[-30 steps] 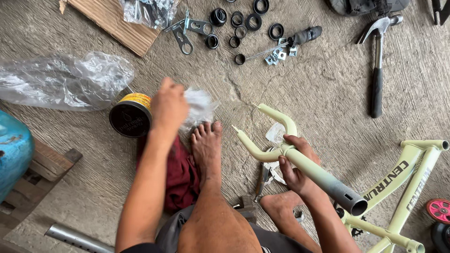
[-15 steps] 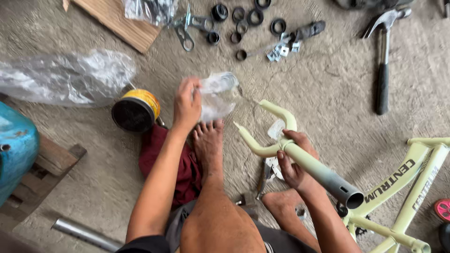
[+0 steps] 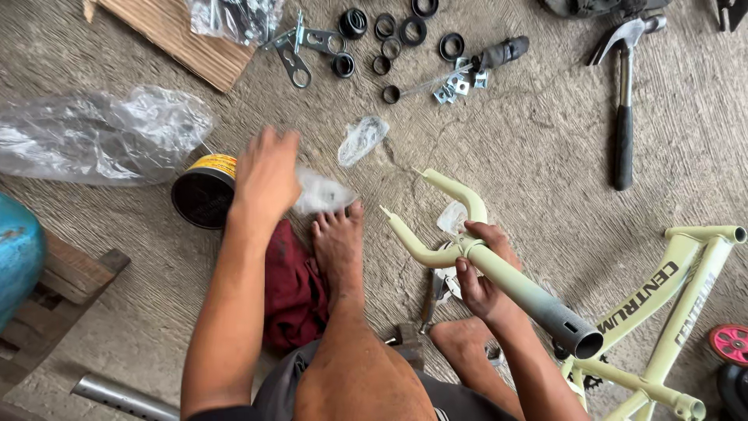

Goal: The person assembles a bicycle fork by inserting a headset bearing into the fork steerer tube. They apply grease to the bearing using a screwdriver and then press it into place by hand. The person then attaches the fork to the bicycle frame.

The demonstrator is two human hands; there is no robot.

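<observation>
Item: fork [image 3: 467,253]. Your right hand [image 3: 483,273] is gripping it at 4 o'clock, fingers wrapped shut.
Your left hand [image 3: 265,175] is hanging over tin [image 3: 204,191], fingers loosely spread, empty; wrapper [image 3: 362,139] it held half-second ago is now lying at 12 o'clock.

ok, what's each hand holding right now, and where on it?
The right hand grips the pale green bicycle fork at its crown, where the legs meet the steerer tube. The left hand is blurred over a clear plastic wrapper; whether it grips it cannot be told.
</observation>
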